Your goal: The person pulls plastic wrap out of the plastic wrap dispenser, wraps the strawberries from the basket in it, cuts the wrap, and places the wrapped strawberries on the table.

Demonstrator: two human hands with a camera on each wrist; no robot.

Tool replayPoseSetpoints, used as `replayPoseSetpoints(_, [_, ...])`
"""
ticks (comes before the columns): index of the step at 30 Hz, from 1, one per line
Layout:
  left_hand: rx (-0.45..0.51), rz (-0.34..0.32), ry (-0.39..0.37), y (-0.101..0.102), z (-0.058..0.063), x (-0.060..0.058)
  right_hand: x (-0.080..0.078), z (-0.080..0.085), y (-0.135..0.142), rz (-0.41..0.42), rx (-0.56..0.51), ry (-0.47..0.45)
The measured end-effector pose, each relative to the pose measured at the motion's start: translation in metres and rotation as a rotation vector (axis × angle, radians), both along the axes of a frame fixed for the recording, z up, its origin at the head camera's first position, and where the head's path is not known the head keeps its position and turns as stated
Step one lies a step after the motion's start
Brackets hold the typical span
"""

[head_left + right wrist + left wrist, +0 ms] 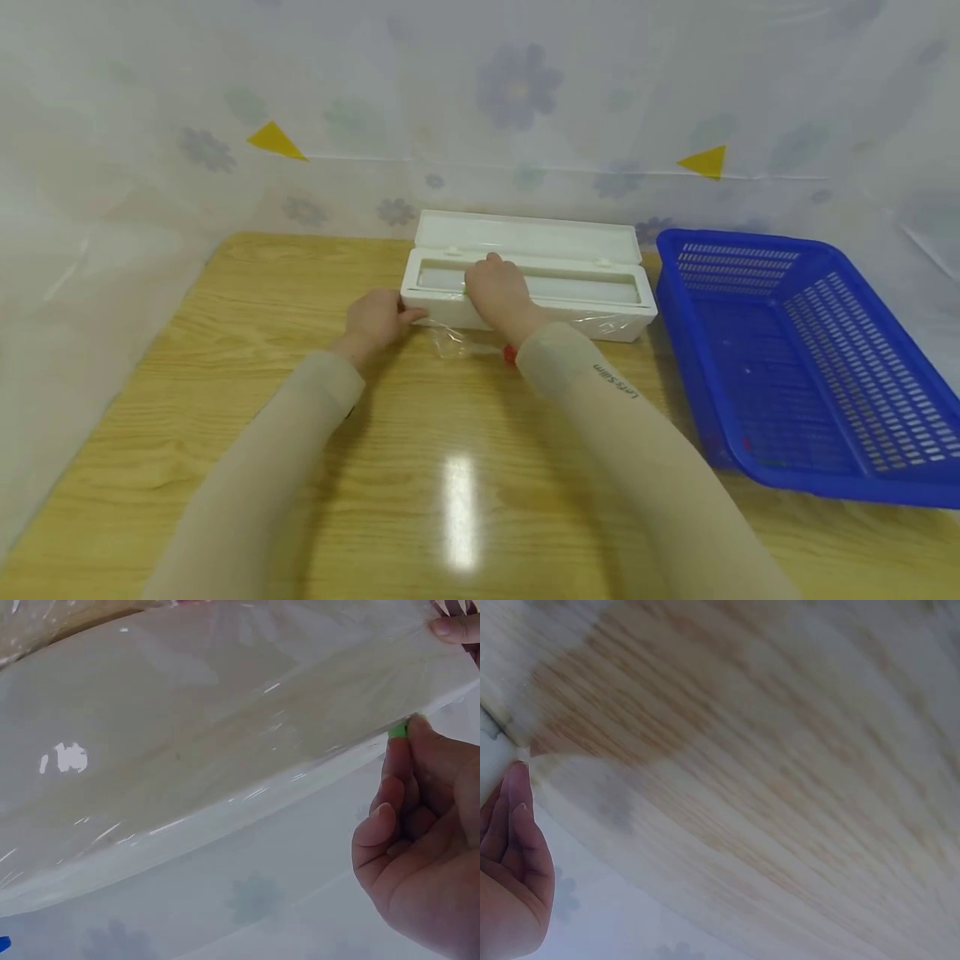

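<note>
A long white cling film dispenser (615,323) lies across the back of the table, its lid (532,237) raised and a pale roll inside. My left hand (377,319) holds its left end, thumb at the front corner. Over the front edge, left of the middle, my right hand (498,292) pinches a small green slide cutter (397,730). Clear cling film (450,343) covers the front face and hangs onto the table. Something small and red (510,354) shows below the right wrist, partly hidden by the sleeve.
A blue plastic basket (686,358) stands close to the dispenser's right end. Behind the wooden table (247,333) hangs a flower-patterned sheet (517,83) with two yellow triangles on it.
</note>
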State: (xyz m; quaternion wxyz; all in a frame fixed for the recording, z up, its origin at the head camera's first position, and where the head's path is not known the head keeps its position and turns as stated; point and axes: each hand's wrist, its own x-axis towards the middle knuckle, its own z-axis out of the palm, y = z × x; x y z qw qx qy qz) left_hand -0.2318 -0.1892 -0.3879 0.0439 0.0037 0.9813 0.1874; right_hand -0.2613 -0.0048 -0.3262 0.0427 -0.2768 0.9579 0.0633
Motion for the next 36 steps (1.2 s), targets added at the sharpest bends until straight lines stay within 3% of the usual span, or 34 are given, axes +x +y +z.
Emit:
replayPoseSetpoints(10, [0.000,-0.003,-0.040,-0.001,0.003,-0.002,0.001,0.009,0.040,-0.012,0.012,-0.015])
replayPoseSetpoints(17, [-0.041,-0.009,-0.061,0.000,0.001,-0.004,0.000,0.016,0.076,0.000,0.145,-0.009])
replayPoseSetpoints(25, [-0.009,-0.010,-0.026,-0.001,0.003,-0.005,-0.006,0.020,0.131,-0.059,0.261,0.018])
replayPoseSetpoints(36, [-0.032,-0.026,-0.021,0.002,0.001,-0.005,-0.008,0.023,0.150,-0.081,0.341,-0.001])
